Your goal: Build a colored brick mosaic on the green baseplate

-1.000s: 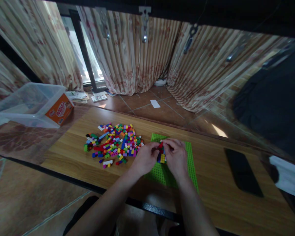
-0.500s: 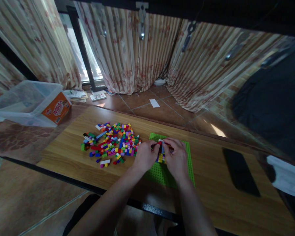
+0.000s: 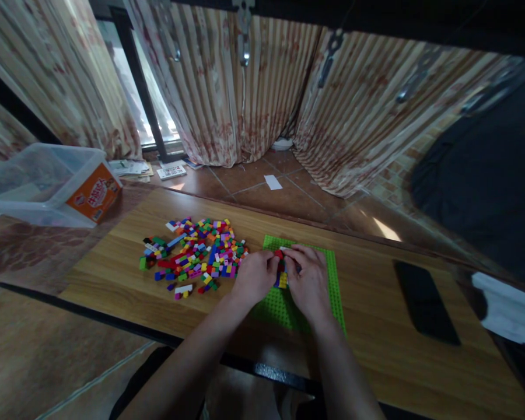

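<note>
A small stack of joined bricks (image 3: 281,274), red on top with blue and yellow below, stands over the green baseplate (image 3: 335,286) on the wooden table (image 3: 376,303). My left hand (image 3: 254,279) and my right hand (image 3: 308,281) are both closed around this stack, fingertips pinching it from either side. A heap of loose bricks (image 3: 192,255) in many colours lies just left of my left hand. Much of the stack is hidden by my fingers.
A black phone (image 3: 425,302) lies flat on the table's right part. A clear plastic tub (image 3: 48,184) with an orange label stands at the far left. Curtains, a tiled floor and a dark bag (image 3: 485,175) lie beyond the table.
My hands and the stack have stayed over the baseplate, with the fingers closing in a little tighter. The view has drifted slightly, so everything sits a bit further left.
</note>
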The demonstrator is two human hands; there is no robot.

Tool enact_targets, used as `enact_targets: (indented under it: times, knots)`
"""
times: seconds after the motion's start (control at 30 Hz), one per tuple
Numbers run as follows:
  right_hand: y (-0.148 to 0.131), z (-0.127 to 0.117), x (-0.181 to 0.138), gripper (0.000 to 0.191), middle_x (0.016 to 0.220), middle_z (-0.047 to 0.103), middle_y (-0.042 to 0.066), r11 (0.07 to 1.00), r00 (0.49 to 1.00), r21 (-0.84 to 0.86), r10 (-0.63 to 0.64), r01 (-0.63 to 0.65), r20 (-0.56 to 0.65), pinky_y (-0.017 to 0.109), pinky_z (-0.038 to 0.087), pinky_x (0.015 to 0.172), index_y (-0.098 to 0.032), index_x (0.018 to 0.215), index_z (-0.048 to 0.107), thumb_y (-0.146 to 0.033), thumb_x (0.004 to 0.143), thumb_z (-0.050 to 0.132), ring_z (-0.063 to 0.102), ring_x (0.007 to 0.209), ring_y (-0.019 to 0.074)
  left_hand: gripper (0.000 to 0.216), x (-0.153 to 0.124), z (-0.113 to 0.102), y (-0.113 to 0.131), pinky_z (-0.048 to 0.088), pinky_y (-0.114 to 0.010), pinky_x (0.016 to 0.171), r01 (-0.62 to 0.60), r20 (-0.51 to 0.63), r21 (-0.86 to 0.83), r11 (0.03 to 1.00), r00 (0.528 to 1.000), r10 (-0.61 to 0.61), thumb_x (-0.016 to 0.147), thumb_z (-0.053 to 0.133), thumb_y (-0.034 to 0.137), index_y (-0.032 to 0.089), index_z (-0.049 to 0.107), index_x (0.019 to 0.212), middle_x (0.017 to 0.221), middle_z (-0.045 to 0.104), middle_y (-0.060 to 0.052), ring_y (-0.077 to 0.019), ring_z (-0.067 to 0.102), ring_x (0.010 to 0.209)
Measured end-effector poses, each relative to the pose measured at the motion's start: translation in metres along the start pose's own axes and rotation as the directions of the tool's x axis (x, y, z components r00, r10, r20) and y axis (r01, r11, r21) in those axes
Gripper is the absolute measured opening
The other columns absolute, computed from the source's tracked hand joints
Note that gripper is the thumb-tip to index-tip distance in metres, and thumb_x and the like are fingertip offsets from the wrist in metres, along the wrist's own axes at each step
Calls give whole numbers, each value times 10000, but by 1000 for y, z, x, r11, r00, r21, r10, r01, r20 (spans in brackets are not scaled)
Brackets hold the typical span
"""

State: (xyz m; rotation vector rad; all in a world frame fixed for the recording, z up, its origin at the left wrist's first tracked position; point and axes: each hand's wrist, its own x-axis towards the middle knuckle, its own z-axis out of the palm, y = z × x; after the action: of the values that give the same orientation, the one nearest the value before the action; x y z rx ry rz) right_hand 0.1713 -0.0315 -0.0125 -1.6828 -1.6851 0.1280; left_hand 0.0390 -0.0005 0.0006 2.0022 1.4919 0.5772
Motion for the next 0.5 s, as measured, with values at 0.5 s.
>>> enact_targets:
  times: [0.5]
  knots:
    - [-2, -2, -4, 260, 1085, 683, 103, 999, 999, -4, -46, 46, -24, 417, 452, 948, -184, 965, 765, -220, 919, 511, 526, 1074, 251, 313, -7, 0, 2, 513, -305, 776, -105, -7, 271, 957, 994, 111, 993, 390, 294, 176, 680, 996, 964, 708, -92, -206, 682, 855]
